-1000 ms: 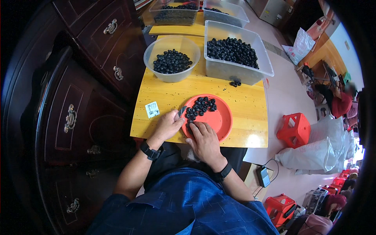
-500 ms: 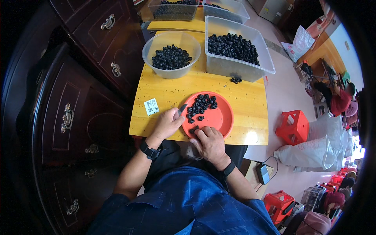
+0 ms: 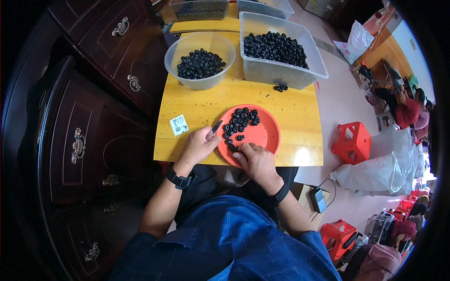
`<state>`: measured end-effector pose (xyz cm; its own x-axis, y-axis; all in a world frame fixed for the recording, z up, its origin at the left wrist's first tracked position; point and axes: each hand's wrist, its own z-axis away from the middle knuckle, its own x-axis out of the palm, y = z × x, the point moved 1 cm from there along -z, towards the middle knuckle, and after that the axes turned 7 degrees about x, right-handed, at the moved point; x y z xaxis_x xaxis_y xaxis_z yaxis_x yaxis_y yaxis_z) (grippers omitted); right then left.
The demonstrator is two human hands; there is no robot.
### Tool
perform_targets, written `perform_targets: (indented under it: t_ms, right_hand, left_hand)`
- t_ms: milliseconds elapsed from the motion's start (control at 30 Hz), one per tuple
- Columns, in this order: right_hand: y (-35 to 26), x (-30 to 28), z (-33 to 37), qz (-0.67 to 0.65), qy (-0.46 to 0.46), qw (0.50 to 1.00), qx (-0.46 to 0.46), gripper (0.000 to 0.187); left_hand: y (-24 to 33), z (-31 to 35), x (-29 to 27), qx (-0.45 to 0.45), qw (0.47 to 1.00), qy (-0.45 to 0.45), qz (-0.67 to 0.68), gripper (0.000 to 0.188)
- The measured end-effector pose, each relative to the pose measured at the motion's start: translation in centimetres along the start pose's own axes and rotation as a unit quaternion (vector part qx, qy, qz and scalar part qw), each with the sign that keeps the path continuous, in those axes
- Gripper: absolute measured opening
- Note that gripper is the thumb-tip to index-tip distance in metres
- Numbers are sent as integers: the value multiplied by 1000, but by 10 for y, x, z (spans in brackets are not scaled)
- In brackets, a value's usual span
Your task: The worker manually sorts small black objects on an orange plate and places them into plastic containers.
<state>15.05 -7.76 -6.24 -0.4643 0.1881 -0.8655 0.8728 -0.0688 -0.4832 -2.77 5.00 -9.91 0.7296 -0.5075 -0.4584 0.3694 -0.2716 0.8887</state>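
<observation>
A shallow red plate (image 3: 267, 136) lies near the front edge of the yellow table, with several small black rings (image 3: 240, 120) gathered on its left side. My left hand (image 3: 200, 144) is closed around a small dark-bladed knife (image 3: 217, 126), whose tip points up at the plate's left rim. Over the near part of the plate, my right hand (image 3: 258, 163) has curled fingers and thumb close to the lowest black rings. Its fingertips are drawn together, and what they pinch, if anything, is hidden.
Behind the plate stand a round clear bowl (image 3: 171, 56) and a rectangular clear bin (image 3: 281, 70), both holding black rings. Some loose rings (image 3: 280, 87) and a white label (image 3: 178, 125) lie on the table (image 3: 197, 103). Dark drawers (image 3: 93, 126) border the left; a red stool (image 3: 351, 143) stands right.
My right hand has shifted slightly right and up, its fingers more curled. The black rings near the plate's front lie closer to the others. My left hand keeps the knife at the rim.
</observation>
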Motion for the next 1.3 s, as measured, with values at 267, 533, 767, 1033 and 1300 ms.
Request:
perform_targets:
  t_ms: [267, 533, 767, 1033, 1300]
  right_hand:
    - [5, -7, -8, 8, 2, 999, 42, 28]
    - [17, -9, -13, -31, 28, 996, 73, 18]
    - [33, -18, -16, -182, 72, 975, 107, 14]
    - [44, -33, -11, -829, -30, 474, 295, 26]
    - [26, -24, -1, -946, -66, 174, 267, 39]
  left_hand:
    - [5, -1, 0, 9, 1000, 12, 7, 24]
    - [-7, -1, 2, 26, 999, 34, 14, 28]
    - [-12, -1, 4, 12, 999, 32, 32, 27]
    - [-7, 2, 3, 8, 999, 40, 10, 28]
    - [19, 15, -12, 11, 998, 43, -55, 31]
